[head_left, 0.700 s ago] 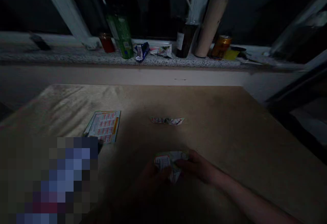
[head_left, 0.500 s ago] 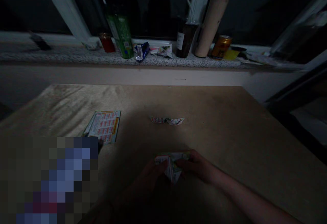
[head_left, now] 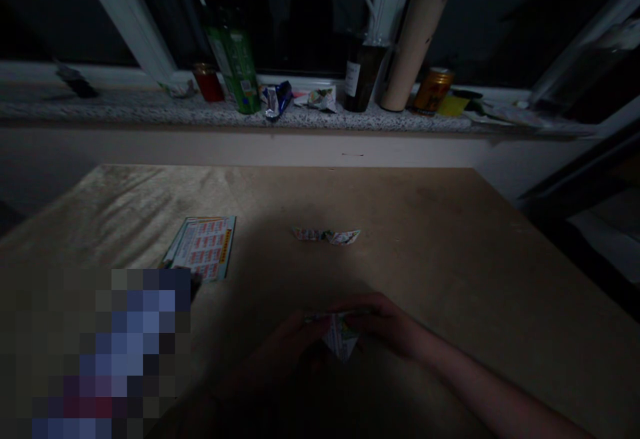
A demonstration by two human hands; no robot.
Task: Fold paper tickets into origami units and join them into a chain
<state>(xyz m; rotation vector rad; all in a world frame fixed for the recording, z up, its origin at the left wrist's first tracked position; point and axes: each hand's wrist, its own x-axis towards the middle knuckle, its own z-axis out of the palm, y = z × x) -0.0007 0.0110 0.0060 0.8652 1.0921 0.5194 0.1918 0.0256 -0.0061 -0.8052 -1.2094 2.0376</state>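
Observation:
Between my two hands is a folded piece of printed paper [head_left: 342, 340], its lower part narrowing to a point toward me. My left hand [head_left: 295, 337] grips its left side, the fingers dim in shadow. On the right side my right hand [head_left: 383, 319] is closed on the same paper, with fingers along the top edge. Farther forward on the table lies a small folded paper strip [head_left: 326, 235] with pointed ends. A stack of printed sheets [head_left: 207, 245] with red-and-white blocks rests to the left.
The table [head_left: 425, 225] meets a wall below a granite sill [head_left: 300, 119]. On the sill stand a green bottle [head_left: 243, 72], a red jar [head_left: 209, 83], a dark cup with a straw [head_left: 361, 79], a pale flask [head_left: 417, 39] and a gold can [head_left: 434, 91]. A blurred-out patch covers the lower left.
The paper in my hands has been tilted, so its top looks narrower and its pointed front shows more. My right fingers have shifted over its top edge. The strip and sheets stay put.

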